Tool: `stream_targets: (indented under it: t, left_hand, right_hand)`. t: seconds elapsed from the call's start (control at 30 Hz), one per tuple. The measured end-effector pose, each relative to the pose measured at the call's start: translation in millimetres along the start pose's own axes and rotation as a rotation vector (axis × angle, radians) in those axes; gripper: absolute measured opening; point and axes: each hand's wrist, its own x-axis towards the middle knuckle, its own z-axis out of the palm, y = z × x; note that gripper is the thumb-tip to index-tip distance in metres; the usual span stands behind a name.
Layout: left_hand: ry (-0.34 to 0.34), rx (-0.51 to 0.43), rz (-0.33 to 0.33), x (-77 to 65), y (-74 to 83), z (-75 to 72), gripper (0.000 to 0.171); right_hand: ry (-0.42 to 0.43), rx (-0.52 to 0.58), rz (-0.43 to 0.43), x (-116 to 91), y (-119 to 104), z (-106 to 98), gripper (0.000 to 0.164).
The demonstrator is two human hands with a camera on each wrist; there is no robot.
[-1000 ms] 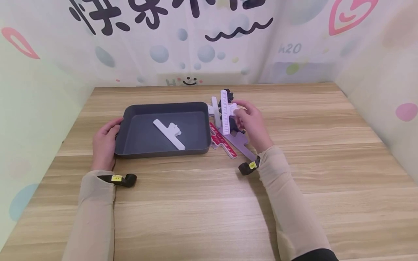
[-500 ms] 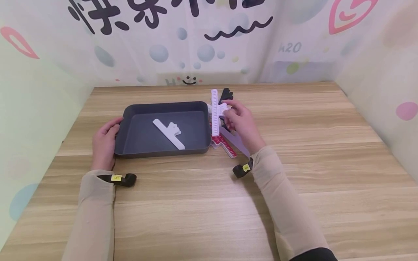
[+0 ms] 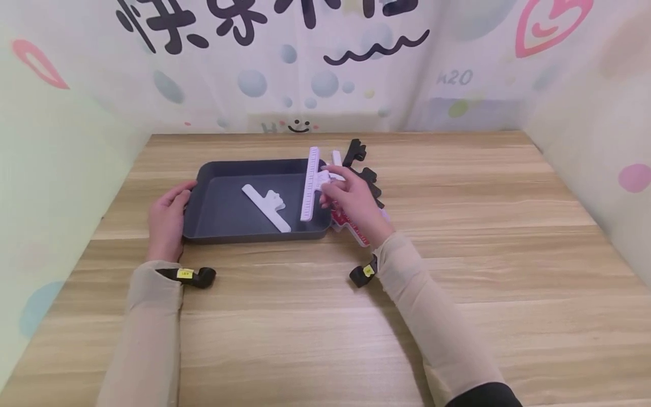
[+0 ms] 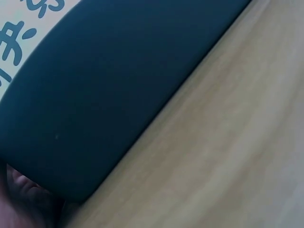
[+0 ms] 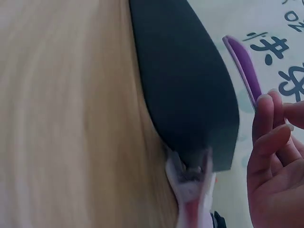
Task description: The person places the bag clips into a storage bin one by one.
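In the head view, the pale lilac plastic clip with ruler-like marks (image 3: pixel 308 189) was over the small pile one second ago; now it has moved leftward and stands nearly upright in the air above the right end of the dark grey rectangular tray (image 3: pixel 216 212), near the centre of the frame. The right hand (image 3: pixel 353 203) pinches it by the handle between thumb and fingers — the right wrist view shows the same grasp, with a purple face of the clip. The left hand (image 3: pixel 166 226), at left of centre, has stayed at the tray's left wall and holds it with bent fingers. In the tray, the plain white plastic clip (image 3: pixel 265 208) lies diagonally, as before. For the work, I judge this means the carrying is almost complete, but the release is not yet done. Right of the tray remain two black clips (image 3: pixel 354 151), a red clip with white border (image 3: pixel 342 217) and another white clip (image 3: pixel 336 157) — these are partly hidden, so I cannot count the pile exactly.
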Motion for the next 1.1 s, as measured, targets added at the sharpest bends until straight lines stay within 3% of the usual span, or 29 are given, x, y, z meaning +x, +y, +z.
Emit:
stream_targets:
  t: [0.27,0.57,0.83,1.1]
  left_hand:
    - [0.002,0.055,0.030,-1.1,-1.7,-0.2,0.034]
    - [0.004,-0.005,0.009,2.8,2.4,-1.7,0.039]
    - [-0.052,-0.060,0.021,7.4,0.6,-4.2,0.047]
    - [-0.114,0.010,0.012,17.8,4.3,-4.4,0.040]
  right_hand:
    - [-0.063,-0.085,0.020,6,8,13,0.039]
    - [-0.090,-0.117,-0.017,11,5,15,0.039]
    - [-0.079,-0.196,-0.032,11,7,16,0.042]
    - [-0.098,-0.275,-0.035,11,7,16,0.041]
